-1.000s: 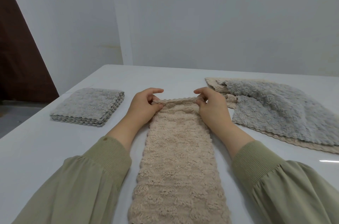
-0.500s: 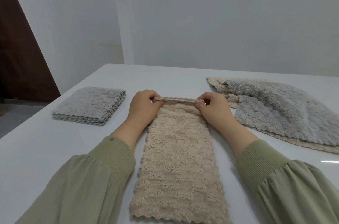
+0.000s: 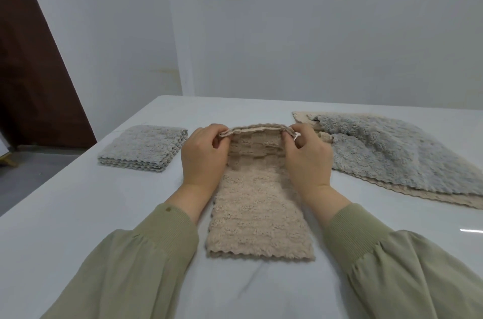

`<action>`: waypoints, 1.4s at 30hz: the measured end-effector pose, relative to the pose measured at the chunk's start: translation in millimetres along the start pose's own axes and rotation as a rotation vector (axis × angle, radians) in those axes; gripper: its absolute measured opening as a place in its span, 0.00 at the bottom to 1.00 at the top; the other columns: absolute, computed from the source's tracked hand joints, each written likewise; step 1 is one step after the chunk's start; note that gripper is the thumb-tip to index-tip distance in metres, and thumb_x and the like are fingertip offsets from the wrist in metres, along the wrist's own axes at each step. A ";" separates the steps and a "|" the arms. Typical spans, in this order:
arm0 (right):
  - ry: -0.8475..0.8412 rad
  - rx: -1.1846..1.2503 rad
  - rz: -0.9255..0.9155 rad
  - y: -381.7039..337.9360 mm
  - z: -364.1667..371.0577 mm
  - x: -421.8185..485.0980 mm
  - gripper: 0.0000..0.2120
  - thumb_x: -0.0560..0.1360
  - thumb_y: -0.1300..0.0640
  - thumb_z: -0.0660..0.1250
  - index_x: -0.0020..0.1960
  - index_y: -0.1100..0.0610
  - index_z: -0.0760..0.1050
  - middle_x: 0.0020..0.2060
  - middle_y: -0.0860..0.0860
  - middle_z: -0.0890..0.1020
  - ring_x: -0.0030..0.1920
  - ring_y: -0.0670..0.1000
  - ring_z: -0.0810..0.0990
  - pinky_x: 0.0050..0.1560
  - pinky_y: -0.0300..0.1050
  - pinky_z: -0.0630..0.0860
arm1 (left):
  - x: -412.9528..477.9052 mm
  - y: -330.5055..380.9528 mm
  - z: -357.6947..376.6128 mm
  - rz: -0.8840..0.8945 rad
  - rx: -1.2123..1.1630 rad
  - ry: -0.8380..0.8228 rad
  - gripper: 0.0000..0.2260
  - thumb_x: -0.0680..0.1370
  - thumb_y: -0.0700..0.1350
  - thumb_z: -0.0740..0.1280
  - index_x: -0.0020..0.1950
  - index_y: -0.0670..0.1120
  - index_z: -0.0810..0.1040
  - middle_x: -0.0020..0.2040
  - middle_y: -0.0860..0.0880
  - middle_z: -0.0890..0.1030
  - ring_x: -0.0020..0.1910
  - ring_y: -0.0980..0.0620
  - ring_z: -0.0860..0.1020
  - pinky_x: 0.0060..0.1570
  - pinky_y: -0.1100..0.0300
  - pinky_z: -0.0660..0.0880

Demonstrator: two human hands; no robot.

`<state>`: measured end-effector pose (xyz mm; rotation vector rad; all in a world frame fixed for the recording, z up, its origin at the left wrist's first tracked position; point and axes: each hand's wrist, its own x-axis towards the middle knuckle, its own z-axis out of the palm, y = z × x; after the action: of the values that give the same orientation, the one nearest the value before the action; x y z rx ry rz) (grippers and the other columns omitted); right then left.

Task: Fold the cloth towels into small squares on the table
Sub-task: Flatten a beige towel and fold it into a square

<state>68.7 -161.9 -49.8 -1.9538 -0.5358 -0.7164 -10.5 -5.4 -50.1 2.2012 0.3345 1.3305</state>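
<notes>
A beige towel (image 3: 258,214), folded into a long narrow strip, lies lengthwise in front of me on the white table (image 3: 78,214). Its far end is raised off the table. My left hand (image 3: 203,159) pinches the far left corner and my right hand (image 3: 308,159) pinches the far right corner. The near scalloped edge lies flat between my sleeves. A stack of folded grey towel squares (image 3: 143,147) sits at the left. Unfolded grey towels on a beige one (image 3: 392,154) lie spread at the right.
A white wall stands behind the table's far edge. At the far left, beyond the table's left edge, are a dark brown door and grey floor. Bare table surface lies around the strip and near my sleeves.
Both hands have lifted the far end of the beige strip off the table. The strip's near end, earlier cut off by the frame, now shows on the table.
</notes>
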 end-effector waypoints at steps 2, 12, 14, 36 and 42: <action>-0.080 0.102 0.066 -6.3 -12.3 -10.6 0.02 0.76 0.57 0.67 0.45 0.53 0.76 0.21 0.45 0.69 0.23 0.44 0.66 0.30 0.35 0.65 | -7.0 2.7 -12.2 -0.081 -0.072 -0.070 0.05 0.74 0.39 0.69 0.43 0.49 0.81 0.28 0.58 0.71 0.29 0.59 0.69 0.32 0.69 0.64; -0.462 0.484 0.513 -21.2 -63.6 -45.3 0.03 0.77 0.66 0.63 0.47 0.62 0.74 0.31 0.56 0.82 0.20 0.48 0.73 0.21 0.36 0.68 | -35.7 18.6 -59.1 -0.626 -0.499 -0.596 0.01 0.76 0.41 0.68 0.47 0.45 0.78 0.36 0.47 0.84 0.33 0.50 0.82 0.29 0.64 0.74; -0.508 0.462 0.518 -15.8 -59.7 -43.8 0.04 0.76 0.65 0.64 0.50 0.62 0.76 0.33 0.55 0.81 0.24 0.45 0.75 0.25 0.35 0.72 | -35.1 15.0 -57.4 -0.709 -0.602 -0.637 0.05 0.78 0.44 0.66 0.50 0.44 0.79 0.42 0.45 0.84 0.39 0.48 0.83 0.35 0.63 0.77; -0.387 0.366 0.524 -12.0 -57.1 -36.4 0.08 0.72 0.69 0.64 0.43 0.57 0.79 0.30 0.53 0.78 0.22 0.38 0.73 0.26 0.28 0.67 | -28.1 22.2 -48.4 -0.793 -0.596 -0.542 0.06 0.75 0.34 0.66 0.47 0.43 0.81 0.31 0.47 0.79 0.27 0.55 0.77 0.26 0.66 0.74; -0.476 0.229 0.435 -17.8 -64.9 -44.2 0.07 0.70 0.66 0.66 0.37 0.57 0.80 0.29 0.49 0.79 0.22 0.37 0.71 0.27 0.26 0.67 | -33.0 22.3 -61.6 -0.744 -0.470 -0.587 0.03 0.75 0.41 0.69 0.45 0.44 0.83 0.31 0.52 0.79 0.27 0.55 0.75 0.27 0.63 0.70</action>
<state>8.2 -214.8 -44.2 -1.9295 -0.4263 0.0867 -81.7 -19.5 -39.4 1.6947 0.4829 0.2974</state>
